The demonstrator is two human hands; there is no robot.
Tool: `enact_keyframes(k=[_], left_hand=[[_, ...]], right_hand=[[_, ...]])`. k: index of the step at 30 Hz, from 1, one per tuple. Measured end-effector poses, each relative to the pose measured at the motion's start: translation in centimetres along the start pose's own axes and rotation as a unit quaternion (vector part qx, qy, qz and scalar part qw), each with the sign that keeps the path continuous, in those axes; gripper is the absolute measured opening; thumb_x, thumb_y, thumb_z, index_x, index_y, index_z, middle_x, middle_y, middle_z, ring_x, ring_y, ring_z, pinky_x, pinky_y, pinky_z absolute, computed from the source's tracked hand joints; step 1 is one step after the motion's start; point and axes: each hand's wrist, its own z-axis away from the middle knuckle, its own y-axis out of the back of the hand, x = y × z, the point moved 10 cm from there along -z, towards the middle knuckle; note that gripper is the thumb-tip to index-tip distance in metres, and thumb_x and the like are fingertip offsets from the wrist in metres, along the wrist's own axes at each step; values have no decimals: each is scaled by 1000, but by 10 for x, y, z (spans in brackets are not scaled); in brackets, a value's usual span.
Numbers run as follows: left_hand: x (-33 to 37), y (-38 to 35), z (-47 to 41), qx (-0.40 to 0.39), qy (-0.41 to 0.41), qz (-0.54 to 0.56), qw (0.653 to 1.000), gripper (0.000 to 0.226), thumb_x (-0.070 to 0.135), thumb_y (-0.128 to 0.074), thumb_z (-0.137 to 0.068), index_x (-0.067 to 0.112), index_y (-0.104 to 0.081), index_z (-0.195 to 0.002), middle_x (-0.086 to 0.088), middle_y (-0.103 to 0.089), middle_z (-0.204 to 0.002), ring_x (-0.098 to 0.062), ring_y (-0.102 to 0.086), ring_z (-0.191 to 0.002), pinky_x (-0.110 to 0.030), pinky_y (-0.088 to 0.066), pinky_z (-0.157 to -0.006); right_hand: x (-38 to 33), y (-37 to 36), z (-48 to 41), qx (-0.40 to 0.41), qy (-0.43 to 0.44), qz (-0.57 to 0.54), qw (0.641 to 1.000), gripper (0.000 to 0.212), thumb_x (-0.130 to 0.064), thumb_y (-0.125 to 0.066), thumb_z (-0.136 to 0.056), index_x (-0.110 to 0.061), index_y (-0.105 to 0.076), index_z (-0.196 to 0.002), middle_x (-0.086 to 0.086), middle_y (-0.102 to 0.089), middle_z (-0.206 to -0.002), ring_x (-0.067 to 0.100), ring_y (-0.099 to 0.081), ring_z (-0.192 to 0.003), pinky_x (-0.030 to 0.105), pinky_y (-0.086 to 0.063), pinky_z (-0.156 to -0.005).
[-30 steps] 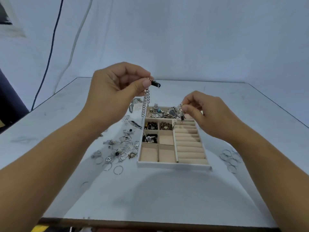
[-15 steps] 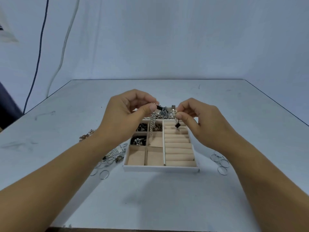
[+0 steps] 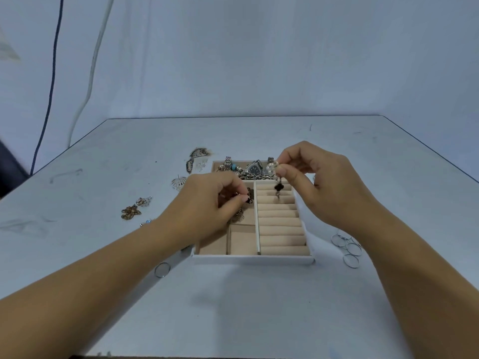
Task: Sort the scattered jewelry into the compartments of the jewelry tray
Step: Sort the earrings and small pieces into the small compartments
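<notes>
A white jewelry tray [image 3: 252, 259] with beige lining sits mid-table. Its far compartment holds a watch [image 3: 255, 167] and bracelets. My right hand [image 3: 315, 182] pinches a pearl earring with a black clover charm [image 3: 278, 187], which dangles over the ring rolls [image 3: 281, 224]. My left hand [image 3: 207, 203] is lowered into the small left compartments, its fingertips closed on a small dark piece [image 3: 248, 199]. The chain it carried is hidden under the hand.
Loose brown and silver earrings [image 3: 131, 211] lie left of the tray, with more pieces [image 3: 197, 158] by its far left corner. Several silver hoops [image 3: 348, 248] rest right of the tray and one hoop [image 3: 162, 269] near its front left. Cables hang on the wall.
My left hand has dropped from above the table down into the tray's left compartments. My right hand stayed over the ring rolls with the clover earring. The view has shifted.
</notes>
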Motion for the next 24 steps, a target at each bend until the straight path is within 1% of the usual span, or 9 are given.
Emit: enact_keyframes(k=[3, 7, 10, 12, 14, 16, 19, 20, 24], left_hand=[[12, -9, -1, -57, -45, -73, 995, 8, 21, -72, -81, 28, -72, -84, 13, -70, -76, -3, -64, -73, -19, -52, -65], [11, -20, -4, -121, -42, -112, 986, 6, 36, -73, -79, 35, -75, -85, 15, -70, -78, -4, -59, -81, -28, -50, -73], [10, -15, -1, -138, -49, -88, 985, 14, 41, -64, -86, 34, -75, -90, 17, -70, -81, -3, -55, -92, -15, -42, -81], [7, -3, 4, -127, -61, -80, 987, 22, 45, -58, -88, 35, -72, -101, 22, -69, -96, 2, -53, -102, -10, -36, -88], [-4, 8, 11, -119, -59, -104, 986, 37, 58, -50, -86, 39, -63, -115, 26, -59, -118, 6, -45, -118, -18, -36, -98], [-15, 13, 21, -130, -47, -128, 982, 53, 69, -44, -82, 41, -52, -127, 30, -45, -131, 9, -36, -126, -21, -33, -104], [-21, 9, 35, -156, -46, -130, 978, 69, 75, -40, -80, 40, -39, -139, 44, -23, -135, 20, -20, -130, -5, -21, -105], [-22, 6, 38, -162, -51, -128, 977, 72, 75, -39, -80, 37, -37, -141, 43, -20, -138, 19, -17, -132, -5, -19, -106], [-29, 1, 42, -163, -41, -125, 978, 77, 75, -34, -83, 30, -36, -145, 22, -26, -151, 8, -19, -139, -25, -27, -113]], right_hand=[[-1, 0, 0, 2, 0, 2, 1000, 7, -20, -61, -91, -26, -60, -90, -12, -66, -80, 4, -62, -82, 10, -46, -73], [-1, -3, 0, -2, -3, 3, 1000, 4, -23, -61, -91, -26, -60, -90, -11, -67, -82, 5, -62, -83, 12, -48, -75], [-1, -7, 0, -8, -7, 0, 1000, 3, -24, -61, -91, -27, -61, -91, -11, -67, -85, 4, -62, -84, 14, -49, -77], [-2, -10, 0, -13, -9, -6, 1000, 4, -23, -61, -91, -27, -61, -91, -10, -67, -86, 4, -62, -84, 15, -50, -78], [-2, -14, -1, -20, -16, -15, 1000, 5, -23, -61, -91, -28, -61, -90, -11, -67, -85, 4, -62, -83, 13, -48, -76], [-3, -19, -2, -25, -18, -15, 999, 6, -23, -61, -91, -29, -60, -89, -12, -66, -83, 3, -61, -83, 11, -47, -74], [-7, -27, -3, -31, -14, -23, 999, 4, -20, -61, -91, -24, -62, -91, -11, -66, -82, 4, -61, -82, 11, -46, -75], [-8, -29, -3, -32, -14, -28, 999, 3, -20, -62, -91, -23, -62, -91, -10, -66, -82, 4, -61, -81, 11, -46, -74], [-9, -38, -3, -30, -14, -38, 999, 7, -19, -62, -90, -26, -61, -89, -9, -67, -82, 3, -61, -79, 9, -44, -74]])
